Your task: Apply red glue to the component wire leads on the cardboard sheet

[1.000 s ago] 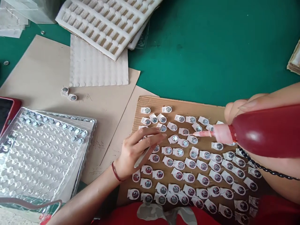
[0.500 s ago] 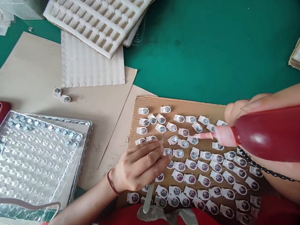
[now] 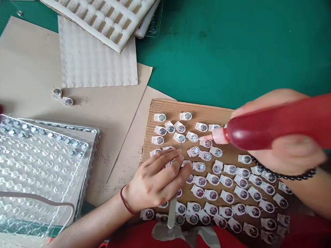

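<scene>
Two grips clamped: left hand (image 3: pixel 157 179) on tweezer-like tool (image 3: pixel 171 213), right hand (image 3: pixel 284 161) on bottle (image 3: pixel 261 125), nozzle (image 3: pixel 207 137) near left grip, probably aiding aim.

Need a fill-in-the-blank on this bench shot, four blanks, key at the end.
1. The right hand holds a squeeze bottle that is coloured ____.
2. The left hand holds a slim tool with its tip pointing ____ the person's clothing.
3. The sheet under the round parts is made of ____.
4. The beaded bracelet is ____ in colour.
Missing words: red; away from; cardboard; black.
</scene>
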Motion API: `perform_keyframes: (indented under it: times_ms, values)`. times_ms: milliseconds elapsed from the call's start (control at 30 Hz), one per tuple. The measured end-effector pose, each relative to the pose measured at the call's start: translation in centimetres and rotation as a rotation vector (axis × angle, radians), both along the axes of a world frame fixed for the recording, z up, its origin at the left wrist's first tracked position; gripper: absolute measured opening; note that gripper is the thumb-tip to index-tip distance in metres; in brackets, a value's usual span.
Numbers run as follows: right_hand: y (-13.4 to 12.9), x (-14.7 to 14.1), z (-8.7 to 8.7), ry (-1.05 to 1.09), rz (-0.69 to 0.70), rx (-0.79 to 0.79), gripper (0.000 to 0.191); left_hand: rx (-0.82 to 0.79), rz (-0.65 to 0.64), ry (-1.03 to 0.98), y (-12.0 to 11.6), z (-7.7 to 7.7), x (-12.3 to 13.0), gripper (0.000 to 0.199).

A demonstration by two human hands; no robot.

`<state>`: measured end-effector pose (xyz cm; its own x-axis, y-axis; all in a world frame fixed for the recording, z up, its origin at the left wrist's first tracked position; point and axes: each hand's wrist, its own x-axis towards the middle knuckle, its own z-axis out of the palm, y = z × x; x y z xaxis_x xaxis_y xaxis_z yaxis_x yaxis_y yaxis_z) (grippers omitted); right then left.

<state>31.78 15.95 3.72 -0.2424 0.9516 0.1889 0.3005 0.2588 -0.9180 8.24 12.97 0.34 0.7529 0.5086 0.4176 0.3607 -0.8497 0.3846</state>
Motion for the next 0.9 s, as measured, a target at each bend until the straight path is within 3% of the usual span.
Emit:
perform_keyframes:
  times_ms: [100,267,900]
  values:
    - [0.5,-1.2,-1.4,0.164,0.015,-0.004,0.024,0.011,0.011,0.001,0.0,-0.1,0.2,0.021]
    - [0.4,-2.7,-3.1,0.116,-0.085,-0.118,0.018,0.029,0.025,0.001,0.0,-0.3,0.4,0.019]
    - [0.2,-3.0,-3.7,-0.053,-0.018,-0.043,0.017,-0.011,0.04,-0.025,0.3,0.0,0.5,0.019]
